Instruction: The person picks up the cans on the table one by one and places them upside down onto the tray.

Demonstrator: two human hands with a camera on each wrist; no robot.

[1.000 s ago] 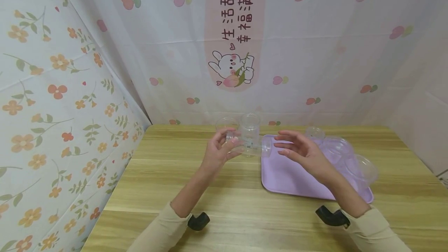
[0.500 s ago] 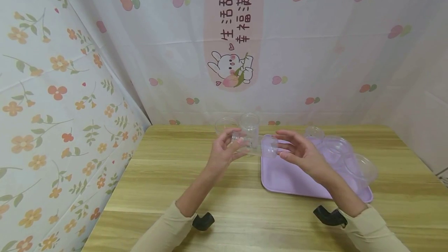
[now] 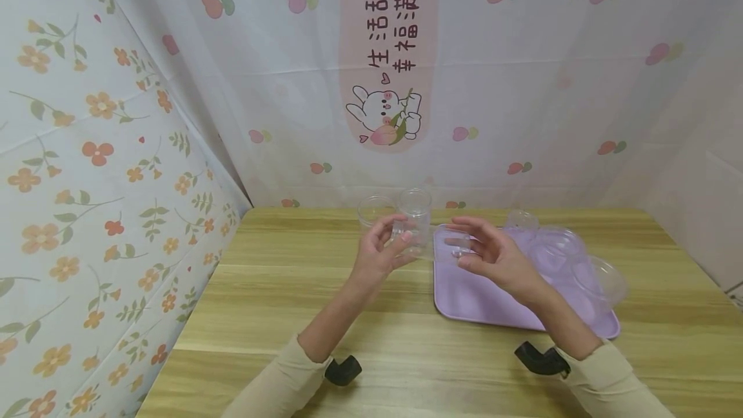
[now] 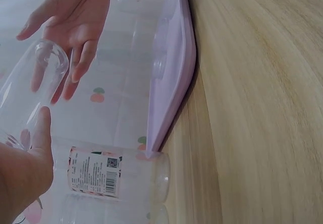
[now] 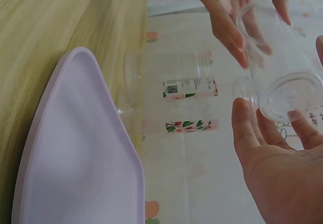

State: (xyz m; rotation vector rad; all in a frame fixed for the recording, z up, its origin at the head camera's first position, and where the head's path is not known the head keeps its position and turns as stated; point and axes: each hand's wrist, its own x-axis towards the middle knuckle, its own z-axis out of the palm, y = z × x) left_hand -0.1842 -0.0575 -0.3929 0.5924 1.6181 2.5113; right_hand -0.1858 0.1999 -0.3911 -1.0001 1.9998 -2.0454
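A clear plastic jar (image 3: pixel 436 247) lies sideways in the air between my two hands, above the left edge of the lilac tray. My left hand (image 3: pixel 380 251) grips one end, its thumb (image 4: pixel 43 125) pressed along the side. Around the other end, my right hand (image 3: pixel 500 258) spreads its fingers loosely; in the right wrist view its fingertips come close to the jar's round base (image 5: pixel 290 95), and contact is hard to tell. Behind the left hand, two clear containers (image 3: pixel 415 202) stand on the table; printed labels (image 4: pixel 96 172) show in the left wrist view.
The lilac tray (image 3: pixel 487 302) lies to the right on the wooden table (image 3: pixel 278 315). Several clear containers sit on its right side, one a wide bowl-like one (image 3: pixel 604 279). Patterned curtains (image 3: pixel 278 82) hang at the back and left.
My left hand has shifted slightly right with the jar, bringing the jar's far end in between the right hand's fingers. The right hand has moved slightly left.
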